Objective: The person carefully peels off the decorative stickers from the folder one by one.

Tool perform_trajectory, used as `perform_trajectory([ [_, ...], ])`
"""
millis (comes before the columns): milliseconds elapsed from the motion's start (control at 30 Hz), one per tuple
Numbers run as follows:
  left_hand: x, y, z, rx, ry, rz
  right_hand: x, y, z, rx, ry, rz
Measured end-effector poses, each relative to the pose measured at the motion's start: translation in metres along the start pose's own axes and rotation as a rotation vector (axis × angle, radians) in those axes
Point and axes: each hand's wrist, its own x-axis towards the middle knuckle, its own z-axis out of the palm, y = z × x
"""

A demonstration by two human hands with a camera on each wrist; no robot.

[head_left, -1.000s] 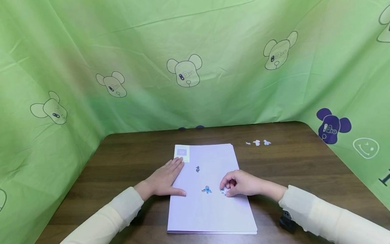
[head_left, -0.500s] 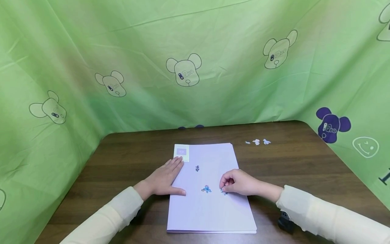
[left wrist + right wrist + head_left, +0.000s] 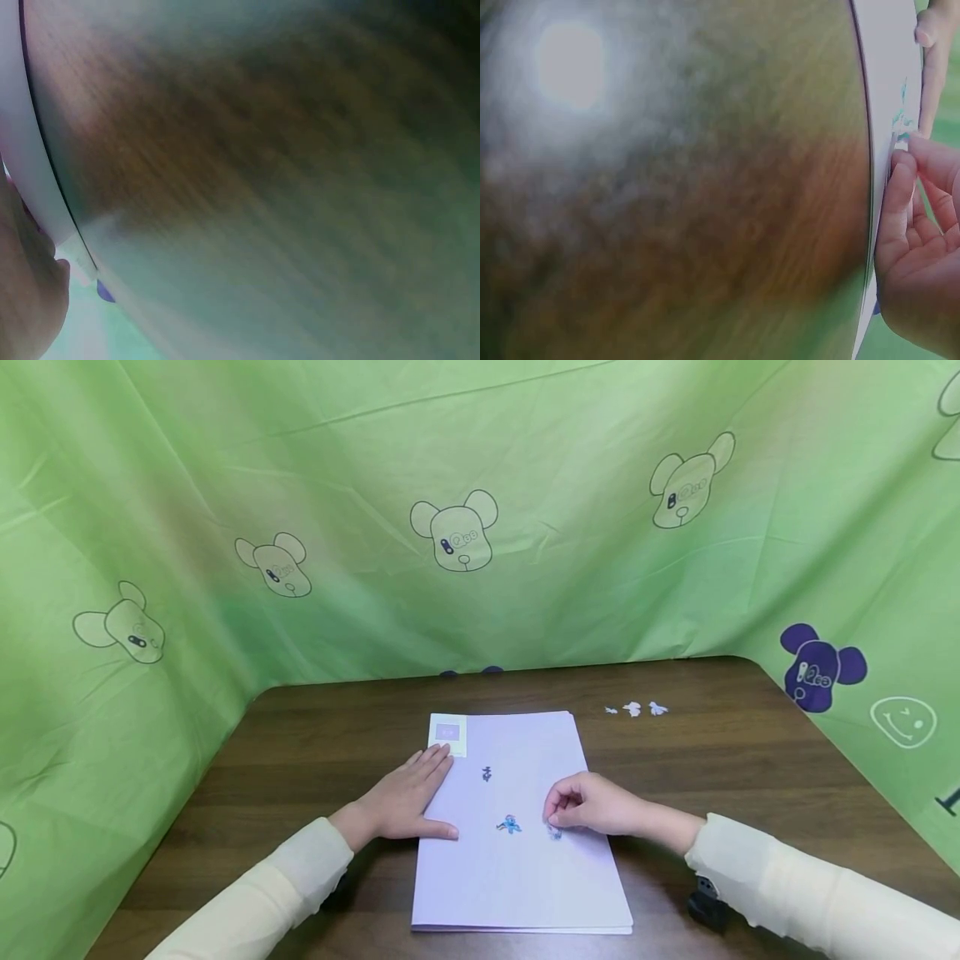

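A stack of large white paper sheets (image 3: pixel 517 885) lies on the table. My left hand (image 3: pixel 405 797) rests flat across its left edge, fingers straight and thumb spread, touching the label (image 3: pixel 456 750) at the top left corner. Over the right part of the sheet, my right hand (image 3: pixel 588 803) pinches a small blue-and-white cutout (image 3: pixel 555 833) between thumb and forefinger, partly hidden by the fingertips. To its left on the paper lies a blue octopus-shaped cutout (image 3: pixel 509 824). A smaller dark cutout (image 3: pixel 487 773) sits higher up.
Three small pale cut pieces (image 3: pixel 632 709) lie in a row on the brown wooden table (image 3: pixel 337 718), beyond the paper's upper right corner. A green cloth (image 3: pixel 360 610) with printed bear heads hangs around the table's back and sides.
My right thumb has drawn up toward the forefinger, and the cutout at its tips has shifted slightly. My left hand has stayed in place on the paper.
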Motion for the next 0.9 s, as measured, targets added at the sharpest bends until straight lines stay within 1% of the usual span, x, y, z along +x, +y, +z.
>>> perform_trajectory([
  [133,0.0001,0.0002,0.0000,0.002,0.001,0.000,-0.0003,0.0017,-0.0017,0.085,-0.007,0.014],
  [200,0.0001,0.0003,-0.0001,0.001,0.004,0.002,-0.0004,0.0035,-0.0024,0.107,-0.006,0.025],
  [367,0.0002,0.0010,-0.0007,0.000,0.009,0.005,-0.0008,0.0067,-0.0045,0.128,-0.009,0.043],
  [567,-0.0001,0.0019,-0.0016,0.005,-0.002,-0.007,-0.0012,0.0056,-0.0065,0.167,-0.005,0.057],
  [667,0.0000,0.0021,-0.0020,0.002,-0.009,-0.013,-0.0014,0.0036,-0.0066,0.187,0.009,0.072],
  [900,0.0008,0.0015,-0.0002,0.002,-0.010,-0.018,-0.0014,0.0024,-0.0061,0.214,0.059,0.078],
])
